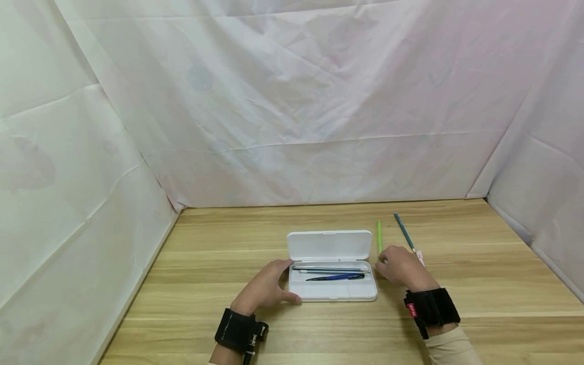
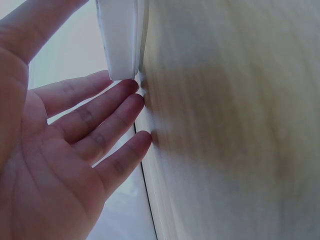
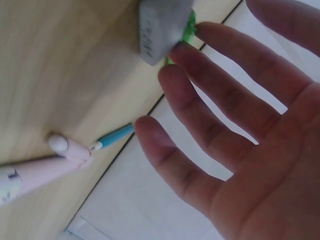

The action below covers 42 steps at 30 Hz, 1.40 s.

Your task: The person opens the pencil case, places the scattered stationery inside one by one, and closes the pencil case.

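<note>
A white pencil case lies with its lid raised; pencils and a blue pen are inside. My left hand spans the case's left end, thumb at the front corner, fingertips at the back one. Its fingers look nearly straight in the left wrist view. Right of the case, my right hand is low over the table. In the right wrist view its fingertips are right at a pale eraser with printed marks, the fingers extended and spread. A green pen lies just beyond this hand.
A teal pencil slants across the table behind the right hand. Beside its near end lies a pink stick-shaped thing with a rounded pale tip. White cloth walls off the back and both sides of the wooden table.
</note>
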Each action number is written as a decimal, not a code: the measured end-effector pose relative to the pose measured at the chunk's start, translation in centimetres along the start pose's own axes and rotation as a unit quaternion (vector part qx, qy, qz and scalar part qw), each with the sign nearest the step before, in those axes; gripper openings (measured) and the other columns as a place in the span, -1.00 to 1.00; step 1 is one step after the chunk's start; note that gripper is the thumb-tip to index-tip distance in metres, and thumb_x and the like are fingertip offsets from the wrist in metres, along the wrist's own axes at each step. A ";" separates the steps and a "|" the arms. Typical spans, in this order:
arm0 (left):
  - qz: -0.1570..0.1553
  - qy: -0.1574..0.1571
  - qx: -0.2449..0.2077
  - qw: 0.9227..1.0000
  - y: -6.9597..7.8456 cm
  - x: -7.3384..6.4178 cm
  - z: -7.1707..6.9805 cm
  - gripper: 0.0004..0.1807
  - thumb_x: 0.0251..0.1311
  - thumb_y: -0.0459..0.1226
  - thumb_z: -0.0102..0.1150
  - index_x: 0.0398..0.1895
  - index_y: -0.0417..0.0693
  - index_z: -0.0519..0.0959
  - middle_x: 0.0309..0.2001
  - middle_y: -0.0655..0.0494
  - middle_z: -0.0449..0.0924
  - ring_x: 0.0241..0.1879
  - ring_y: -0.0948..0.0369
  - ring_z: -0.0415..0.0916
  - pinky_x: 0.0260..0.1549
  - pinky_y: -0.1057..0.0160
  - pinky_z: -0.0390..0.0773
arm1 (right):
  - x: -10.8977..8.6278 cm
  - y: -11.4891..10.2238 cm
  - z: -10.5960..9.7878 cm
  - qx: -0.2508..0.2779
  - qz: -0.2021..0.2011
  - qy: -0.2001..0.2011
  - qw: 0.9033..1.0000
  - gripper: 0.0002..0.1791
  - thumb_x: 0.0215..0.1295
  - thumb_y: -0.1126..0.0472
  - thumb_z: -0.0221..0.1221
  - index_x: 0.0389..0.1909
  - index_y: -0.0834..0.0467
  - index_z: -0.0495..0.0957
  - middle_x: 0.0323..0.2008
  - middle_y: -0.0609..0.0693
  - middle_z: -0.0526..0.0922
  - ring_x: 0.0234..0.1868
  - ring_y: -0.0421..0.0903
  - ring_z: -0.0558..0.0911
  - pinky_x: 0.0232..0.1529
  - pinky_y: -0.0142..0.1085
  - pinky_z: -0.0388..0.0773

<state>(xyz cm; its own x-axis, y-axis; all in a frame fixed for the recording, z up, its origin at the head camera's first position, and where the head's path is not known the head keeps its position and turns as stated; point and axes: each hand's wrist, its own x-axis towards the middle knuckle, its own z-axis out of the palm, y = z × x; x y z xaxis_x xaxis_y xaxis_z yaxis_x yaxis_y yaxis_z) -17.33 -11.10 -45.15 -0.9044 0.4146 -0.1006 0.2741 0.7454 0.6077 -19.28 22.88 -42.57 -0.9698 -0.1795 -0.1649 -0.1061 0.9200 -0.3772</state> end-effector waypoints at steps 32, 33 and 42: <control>0.001 -0.001 -0.016 1.000 -0.2 0.0 0.0 0.05 -0.18 0.02 0.59 0.42 -0.15 0.33 0.38 -0.10 0.37 0.38 -0.06 0.27 0.38 -0.11 0.30 | 3.3 1.2 -0.9 0.011 0.062 0.010 0.998 -0.55 0.30 0.23 0.21 0.08 0.47 0.47 -0.10 0.36 0.61 -0.28 0.03 0.58 -0.32 -0.12 0.62; 0.001 0.000 -0.016 1.000 -0.2 0.0 0.0 0.05 -0.18 0.02 0.59 0.42 -0.15 0.33 0.38 -0.10 0.37 0.38 -0.06 0.27 0.38 -0.11 0.30 | 3.4 1.2 -0.9 0.017 0.068 0.010 0.997 -0.57 0.29 0.23 0.21 0.04 0.47 0.48 -0.17 0.33 0.62 -0.30 0.03 0.58 -0.38 -0.16 0.61; -0.003 -0.002 -0.011 1.000 -0.3 -0.1 0.0 0.05 -0.17 0.03 0.59 0.42 -0.16 0.32 0.38 -0.10 0.36 0.39 -0.07 0.26 0.38 -0.10 0.30 | 4.4 1.2 -0.7 0.026 0.072 0.035 0.996 -0.80 0.19 0.28 0.21 -0.39 0.36 0.47 -0.55 0.10 0.49 -0.54 -0.04 0.52 -0.61 -0.32 0.46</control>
<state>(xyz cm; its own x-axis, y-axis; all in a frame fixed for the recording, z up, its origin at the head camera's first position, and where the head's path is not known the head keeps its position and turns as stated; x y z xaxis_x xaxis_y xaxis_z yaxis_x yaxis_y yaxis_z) -17.32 -11.35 -45.29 -0.9048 0.4120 -0.1081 0.2609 0.7366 0.6240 -23.85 23.46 -43.09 -0.9873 -0.0206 -0.1573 0.0449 0.9145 -0.4021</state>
